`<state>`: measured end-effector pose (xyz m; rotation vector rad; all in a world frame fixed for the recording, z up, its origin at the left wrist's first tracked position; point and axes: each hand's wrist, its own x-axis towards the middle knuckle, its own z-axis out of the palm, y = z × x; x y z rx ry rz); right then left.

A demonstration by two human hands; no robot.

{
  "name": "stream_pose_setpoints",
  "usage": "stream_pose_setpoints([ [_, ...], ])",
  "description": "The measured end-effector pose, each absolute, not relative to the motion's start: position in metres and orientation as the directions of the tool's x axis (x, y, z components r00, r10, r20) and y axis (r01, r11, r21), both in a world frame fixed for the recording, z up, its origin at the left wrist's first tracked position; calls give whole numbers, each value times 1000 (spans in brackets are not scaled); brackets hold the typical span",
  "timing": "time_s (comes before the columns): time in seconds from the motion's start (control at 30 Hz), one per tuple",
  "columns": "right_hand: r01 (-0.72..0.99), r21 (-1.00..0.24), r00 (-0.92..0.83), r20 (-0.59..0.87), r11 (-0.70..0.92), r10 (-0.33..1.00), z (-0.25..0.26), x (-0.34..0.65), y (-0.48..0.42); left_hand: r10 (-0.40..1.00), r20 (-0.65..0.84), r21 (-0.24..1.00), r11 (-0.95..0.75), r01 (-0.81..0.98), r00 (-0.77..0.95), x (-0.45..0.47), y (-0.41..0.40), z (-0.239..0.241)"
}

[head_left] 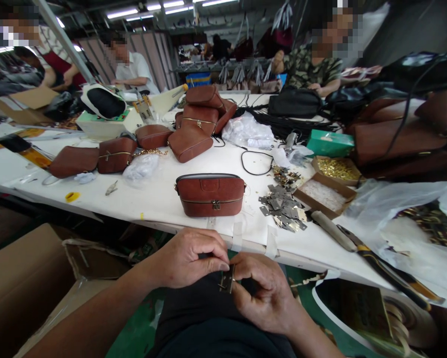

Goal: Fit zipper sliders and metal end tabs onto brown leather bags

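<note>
Below the table's front edge, my left hand point(188, 256) and my right hand point(263, 293) meet over my lap, both pinched on a small dark metal clasp plate point(228, 279). The left thumb and forefinger grip its top; the right fingers hold its lower side. Straight ahead on the white table point(152, 199) stands a brown leather bag point(210, 194) with a zip. A heap of grey metal plates point(283, 206) lies to its right.
Several more brown bags point(193, 124) are stacked further back. Cardboard trays point(326, 191) of small fittings and a knife-like tool point(343, 236) sit at the right. A cardboard box point(22, 278) stands low left. Other people work across the table.
</note>
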<state>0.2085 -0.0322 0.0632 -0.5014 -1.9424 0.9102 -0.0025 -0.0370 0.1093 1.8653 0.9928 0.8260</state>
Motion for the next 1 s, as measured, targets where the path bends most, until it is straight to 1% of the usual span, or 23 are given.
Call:
stream_pose_setpoints([
  [0.07,-24,-797,-494,534,603,686,61,209,-31,861,181,882,-357,309,476,-4,-32,107],
  [0.1,-18,-817,-470,516,577,716,60,209,-30,860,217,866,-388,315,461,-6,-29,105],
  [0.17,30,-850,-394,474,526,787,58,207,-22,865,341,782,-478,400,368,-12,-18,99],
  [0.2,68,-860,-352,454,506,818,57,205,-17,859,418,701,-512,496,295,-18,-10,96],
  [0.23,109,-863,-314,441,494,841,56,202,-10,841,494,598,-512,617,219,-24,-2,94],
  [0.3,178,-850,-252,448,496,858,54,193,5,790,599,364,-414,834,131,-40,16,92],
  [0.33,201,-836,-233,465,510,854,52,187,13,779,613,257,-355,899,132,-48,25,92],
  [0.4,224,-808,-207,507,544,837,49,174,30,796,575,96,-297,950,190,-61,38,93],
  [0.47,230,-788,-188,539,570,821,46,159,45,816,514,-8,-304,953,265,-69,47,95],
  [0.57,248,-783,-176,543,570,821,39,139,63,821,455,-136,-318,938,344,-71,52,98],
  [0.67,274,-786,-169,528,555,832,32,126,76,821,422,-209,-325,922,385,-71,55,99],
  [0.93,292,-780,-127,541,553,831,22,114,81,815,365,-219,-394,893,449,-72,63,104],
  [1.0,304,-779,-115,542,549,832,23,111,81,812,364,-197,-411,890,456,-72,65,104],
])
